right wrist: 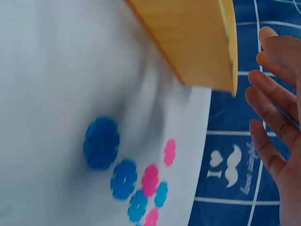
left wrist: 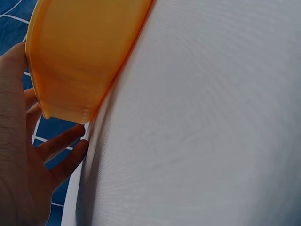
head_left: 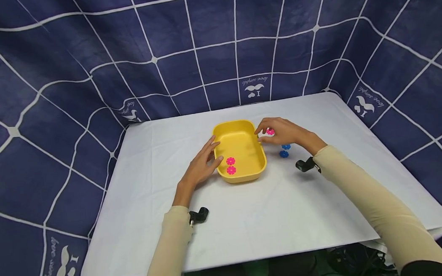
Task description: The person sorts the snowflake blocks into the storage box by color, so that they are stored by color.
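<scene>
A shallow yellow plastic tray lies on the table with two pink notched discs inside it, towards its near left. My left hand is at the tray's left side, fingers spread along the rim; in the left wrist view those fingers are extended beside the tray's wall. Over the right rim hovers my right hand, its fingers loosely bent. The right wrist view shows that hand with parted fingers and nothing between them. Blue notched discs and pink ones lie on the table below it.
A white cloth covers the table. Dark blue curtains with white lines hang behind and at both sides. Each sleeve carries a small black wrist camera. The right forearm passes close to the blue discs.
</scene>
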A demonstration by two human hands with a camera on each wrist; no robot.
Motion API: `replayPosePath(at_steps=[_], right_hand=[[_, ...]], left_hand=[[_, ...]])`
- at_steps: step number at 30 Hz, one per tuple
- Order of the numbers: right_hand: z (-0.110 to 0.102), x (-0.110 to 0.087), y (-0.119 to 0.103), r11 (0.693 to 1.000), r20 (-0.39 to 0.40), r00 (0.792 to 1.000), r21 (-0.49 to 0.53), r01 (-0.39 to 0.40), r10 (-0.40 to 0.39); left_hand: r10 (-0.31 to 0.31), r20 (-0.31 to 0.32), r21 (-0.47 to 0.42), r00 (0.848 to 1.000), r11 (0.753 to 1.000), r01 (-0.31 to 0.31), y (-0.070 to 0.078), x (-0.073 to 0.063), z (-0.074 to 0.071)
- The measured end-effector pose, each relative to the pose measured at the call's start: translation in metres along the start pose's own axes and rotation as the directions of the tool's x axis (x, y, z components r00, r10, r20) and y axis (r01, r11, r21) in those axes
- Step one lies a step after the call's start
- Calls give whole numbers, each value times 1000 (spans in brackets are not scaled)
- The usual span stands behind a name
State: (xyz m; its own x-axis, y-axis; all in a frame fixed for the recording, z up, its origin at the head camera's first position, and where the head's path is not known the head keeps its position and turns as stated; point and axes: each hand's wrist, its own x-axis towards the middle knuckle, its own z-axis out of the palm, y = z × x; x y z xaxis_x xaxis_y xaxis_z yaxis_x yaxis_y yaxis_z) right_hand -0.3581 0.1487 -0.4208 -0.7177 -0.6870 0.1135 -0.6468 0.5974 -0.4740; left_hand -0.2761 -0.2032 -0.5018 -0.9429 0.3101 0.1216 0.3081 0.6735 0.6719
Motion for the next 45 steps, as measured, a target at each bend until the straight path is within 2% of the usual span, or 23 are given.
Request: replayPosePath(at_steps=[12, 20, 28, 35, 45], right_hand=[[-14, -24, 32, 993, -42, 993, 3, -114, 114], [-19, -35, 47, 977, -55, 976, -11, -213, 212], [-14, -39, 61, 960, -56, 959, -21, -278, 277], [-3, -41, 77, 936, -49, 935, -28, -352, 351], [7, -36, 86, 925, 9, 927, -73, -373, 374]], left_hand=[[5, -5, -5, 1000, 1000, -5, 1, -1, 0], [2, -4, -16, 1000, 1000, -2, 0, -1, 0], [4, -4, -11, 1000, 1000, -4, 1, -3, -1], [11, -4, -3, 1000, 1000, -11, 2, -4, -2], [23, -6, -9, 1000, 1000, -23, 1, -4, -2]])
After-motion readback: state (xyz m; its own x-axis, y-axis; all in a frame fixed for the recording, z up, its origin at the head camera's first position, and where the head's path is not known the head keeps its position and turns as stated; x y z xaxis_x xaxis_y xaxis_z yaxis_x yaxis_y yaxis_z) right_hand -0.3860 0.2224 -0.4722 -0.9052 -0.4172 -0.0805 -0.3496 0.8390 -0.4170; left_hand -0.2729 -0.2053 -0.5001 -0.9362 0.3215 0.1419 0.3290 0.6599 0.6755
